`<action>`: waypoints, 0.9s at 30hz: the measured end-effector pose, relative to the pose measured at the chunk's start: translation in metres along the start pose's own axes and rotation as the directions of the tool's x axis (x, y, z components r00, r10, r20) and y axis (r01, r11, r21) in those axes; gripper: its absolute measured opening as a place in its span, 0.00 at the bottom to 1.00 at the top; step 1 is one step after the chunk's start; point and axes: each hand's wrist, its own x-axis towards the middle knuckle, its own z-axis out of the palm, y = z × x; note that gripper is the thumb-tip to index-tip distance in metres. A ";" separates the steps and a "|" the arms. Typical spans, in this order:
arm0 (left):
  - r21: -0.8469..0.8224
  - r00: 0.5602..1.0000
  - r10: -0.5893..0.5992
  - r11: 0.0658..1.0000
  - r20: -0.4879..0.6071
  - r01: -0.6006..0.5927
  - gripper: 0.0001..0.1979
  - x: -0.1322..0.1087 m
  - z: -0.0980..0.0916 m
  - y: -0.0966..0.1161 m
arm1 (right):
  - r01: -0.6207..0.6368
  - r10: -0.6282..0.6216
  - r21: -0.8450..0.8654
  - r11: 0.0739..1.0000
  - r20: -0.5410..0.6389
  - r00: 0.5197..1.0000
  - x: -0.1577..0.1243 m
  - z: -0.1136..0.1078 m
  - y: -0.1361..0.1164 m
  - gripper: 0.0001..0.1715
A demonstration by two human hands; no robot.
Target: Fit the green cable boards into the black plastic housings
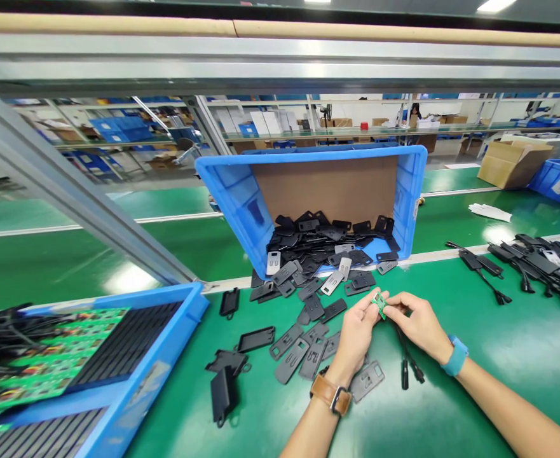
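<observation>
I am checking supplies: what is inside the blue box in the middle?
Inside the blue box: a heap of flat dark covers, with a brown sheet behind. The heap's lower part is covered from view.

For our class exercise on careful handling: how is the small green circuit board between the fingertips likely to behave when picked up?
The green circuit board is probably light, since fingertips alone support it. It is likely stiff, looking flat and unbent. It may be fragile, as no casing covers its visible face.

Green workbenches (484,337), circuit boards (96,324) and a blue parts bin (308,157) show an electronics workshop.
</observation>
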 end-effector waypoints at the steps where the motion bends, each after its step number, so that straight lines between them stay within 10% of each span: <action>1: 0.011 1.000 0.000 1.000 -0.013 0.000 0.29 0.000 0.000 0.001 | 0.055 -0.059 -0.079 0.995 -0.042 0.997 0.000 -0.001 -0.002 0.12; 9: 0.160 0.999 0.031 0.987 -0.009 -0.030 0.23 -0.006 0.009 0.008 | 0.216 -0.225 -0.098 0.971 -0.089 0.970 -0.003 -0.002 -0.008 0.14; 27: 0.207 0.999 0.053 0.977 -0.011 -0.050 0.22 -0.004 0.008 0.005 | 0.063 -0.053 0.064 0.996 -0.156 0.986 0.001 -0.004 -0.006 0.07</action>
